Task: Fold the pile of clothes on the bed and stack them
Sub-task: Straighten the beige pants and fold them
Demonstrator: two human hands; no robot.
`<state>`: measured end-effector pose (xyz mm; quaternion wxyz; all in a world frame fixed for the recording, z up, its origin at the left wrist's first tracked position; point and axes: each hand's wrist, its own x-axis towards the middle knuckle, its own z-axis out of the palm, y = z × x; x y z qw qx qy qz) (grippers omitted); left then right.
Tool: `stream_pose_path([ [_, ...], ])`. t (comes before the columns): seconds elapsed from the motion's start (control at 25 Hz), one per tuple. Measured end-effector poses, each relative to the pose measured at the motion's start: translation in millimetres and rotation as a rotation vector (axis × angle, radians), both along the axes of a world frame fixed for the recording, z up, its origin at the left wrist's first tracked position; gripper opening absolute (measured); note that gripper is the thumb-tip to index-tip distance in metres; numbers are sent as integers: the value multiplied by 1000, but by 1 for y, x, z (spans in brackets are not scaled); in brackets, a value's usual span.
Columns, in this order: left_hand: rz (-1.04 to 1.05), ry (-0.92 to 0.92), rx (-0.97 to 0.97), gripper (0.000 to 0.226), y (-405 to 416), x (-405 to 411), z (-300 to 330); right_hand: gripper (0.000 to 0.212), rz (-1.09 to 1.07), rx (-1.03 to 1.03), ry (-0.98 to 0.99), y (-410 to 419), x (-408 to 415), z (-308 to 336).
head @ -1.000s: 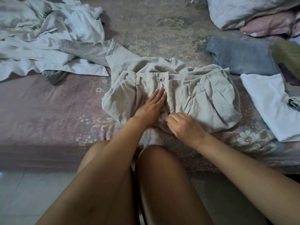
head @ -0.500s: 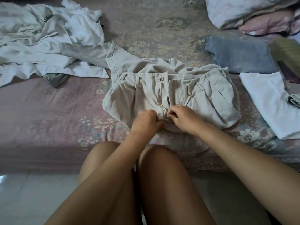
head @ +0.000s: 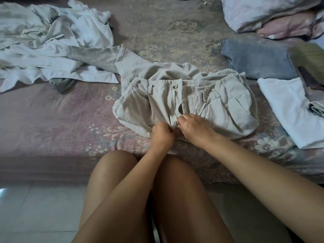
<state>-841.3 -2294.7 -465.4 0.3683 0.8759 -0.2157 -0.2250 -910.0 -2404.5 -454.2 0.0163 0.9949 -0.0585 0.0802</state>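
Observation:
Beige trousers (head: 219, 109) lie bunched on the bed, waistband and button facing up, a leg trailing toward the far left. My left hand (head: 162, 135) pinches the cloth at the bottom of the fly, fingers curled. My right hand (head: 192, 128) pinches the fly just to the right of it, the two hands nearly touching. A heap of unfolded white clothes (head: 52, 42) lies at the far left. Folded blue jeans (head: 256, 58) and a folded white garment (head: 287, 111) lie at the right.
The bed (head: 52, 123) has a pink floral cover, and its front edge runs in front of my knees. Pillows (head: 263, 13) are piled at the far right corner. An olive object (head: 310, 57) sits at the right edge. White floor tiles (head: 35, 207) lie below.
My left hand left the flat spot on the trousers front, curled, and came down to the bottom of the fly beside my right hand. Both now pinch the fly.

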Motion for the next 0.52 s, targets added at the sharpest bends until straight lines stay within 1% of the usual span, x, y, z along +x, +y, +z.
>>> stream_pose_path([
  [0.08, -14, -23, 54, 28, -2, 0, -2, 37, 23, -43, 2, 0, 3, -2],
  [0.2, -95, -98, 116, 30, -4, -3, -3, 32, -28, -95, -36, -6, 8, -2],
  [0.28, -176, -201, 191, 17, -2, -9, 0, 26, -46, -57, -99, -15, 9, -3],
  [0.32, -206, -324, 205, 9, 1, -11, 3, 18, -14, 1, -121, -18, 8, -4],
  [0.36, -237, -520, 186, 10, 4, -11, 3, 10, 21, 66, -163, -21, 6, -6],
  [0.4, -289, -699, 161, 19, 7, -9, 0, 11, 31, 122, -180, -23, 5, -5],
  [0.44, -340, -867, 108, 25, 8, -7, -6, 13, 10, 183, -152, -25, 5, -2],
  [0.48, -414, -976, 34, 25, 8, -5, -12, 12, -35, 260, -84, -28, 4, 0],
  [0.52, -500, -1021, -16, 24, 8, -3, -16, 12, -68, 320, -19, -31, 3, 1],
])
